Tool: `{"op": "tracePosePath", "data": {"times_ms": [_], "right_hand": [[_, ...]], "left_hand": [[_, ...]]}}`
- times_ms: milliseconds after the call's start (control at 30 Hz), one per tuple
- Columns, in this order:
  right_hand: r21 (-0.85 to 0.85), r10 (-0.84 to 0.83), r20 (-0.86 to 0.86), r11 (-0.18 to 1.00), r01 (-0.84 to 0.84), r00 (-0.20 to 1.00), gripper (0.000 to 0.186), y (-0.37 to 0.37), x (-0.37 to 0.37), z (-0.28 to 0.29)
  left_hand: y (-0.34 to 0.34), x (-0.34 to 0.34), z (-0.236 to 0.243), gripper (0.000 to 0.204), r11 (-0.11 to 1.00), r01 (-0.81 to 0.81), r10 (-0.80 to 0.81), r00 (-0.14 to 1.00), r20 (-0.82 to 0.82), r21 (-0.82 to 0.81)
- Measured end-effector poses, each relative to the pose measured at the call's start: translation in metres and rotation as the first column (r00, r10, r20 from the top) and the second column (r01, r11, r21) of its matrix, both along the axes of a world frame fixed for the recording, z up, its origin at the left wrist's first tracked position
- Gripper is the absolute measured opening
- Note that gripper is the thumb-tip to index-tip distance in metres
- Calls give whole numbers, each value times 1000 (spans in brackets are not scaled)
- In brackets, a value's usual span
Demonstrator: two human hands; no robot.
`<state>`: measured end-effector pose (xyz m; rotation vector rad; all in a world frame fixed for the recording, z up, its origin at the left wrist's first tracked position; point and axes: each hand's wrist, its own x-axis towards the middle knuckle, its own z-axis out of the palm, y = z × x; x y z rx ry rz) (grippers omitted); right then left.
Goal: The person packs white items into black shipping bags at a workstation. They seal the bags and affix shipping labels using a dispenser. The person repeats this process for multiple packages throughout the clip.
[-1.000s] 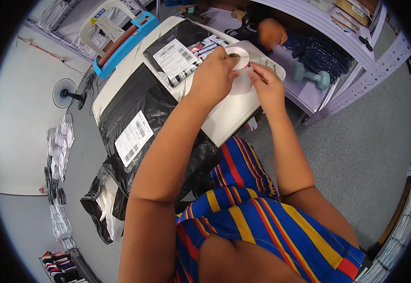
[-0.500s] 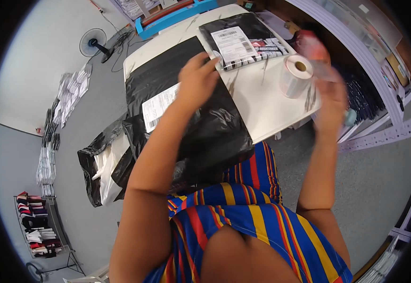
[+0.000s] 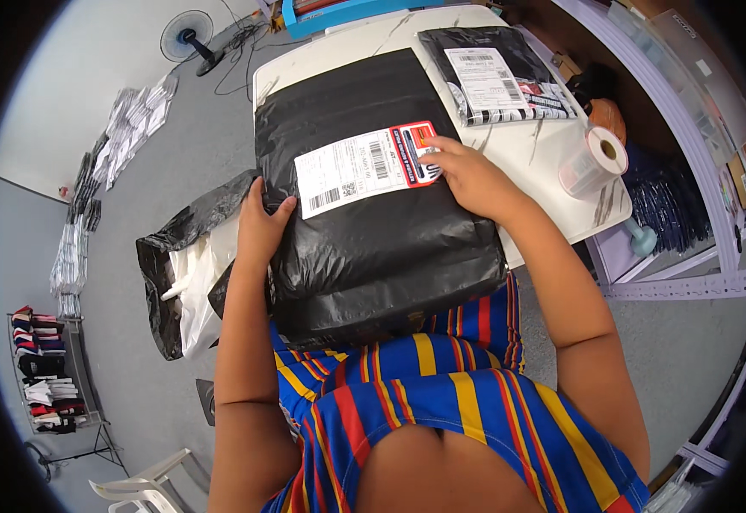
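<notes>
A large black plastic parcel [image 3: 364,265] lies across the near left part of the table and overhangs its front edge. A white shipping label [image 3: 347,171] is stuck on it, and a red-edged sticker [image 3: 416,154] sits at the label's right end. My right hand [image 3: 476,181] rests its fingertips on that sticker, fingers apart. At the parcel's left edge is my left hand [image 3: 260,229], with its thumb near the label's lower left corner and its fingers spread against the black plastic. Neither hand lifts anything.
A smaller black labelled packet [image 3: 497,73] and a label roll [image 3: 594,162] stand on the white marble-patterned table [image 3: 531,192]. Left of the parcel is an open black bag [image 3: 163,248] with white plastic inside. Purple shelving [image 3: 681,286] borders the right. A fan [image 3: 187,36] stands far left.
My right hand has come left from beside the roll onto the parcel. My left hand has moved from above the label to the parcel's left edge. The red-edged sticker now shows. The view has shifted.
</notes>
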<state>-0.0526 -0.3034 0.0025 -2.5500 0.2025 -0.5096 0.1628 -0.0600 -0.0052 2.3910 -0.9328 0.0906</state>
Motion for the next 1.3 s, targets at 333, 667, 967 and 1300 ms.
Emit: {"op": "tracePosePath", "data": {"times_ms": [333, 667, 967, 1300], "right_hand": [[-296, -618, -78, 764, 574, 782, 55, -76, 43, 7], [-274, -433, 170, 842, 464, 885, 40, -37, -53, -17], [-277, -404, -433, 910, 307, 806, 42, 21, -136, 32], [-384, -728, -273, 681, 623, 628, 53, -79, 82, 22]], "left_hand": [[-6, 4, 33, 55, 914, -220, -224, 430, -875, -342], [151, -42, 165, 49, 694, -328, 77, 919, -388, -640], [461, -100, 185, 56, 872, -462, 475, 723, -503, 160], [165, -81, 30, 37, 968, 43, -122, 943, -310, -249]]}}
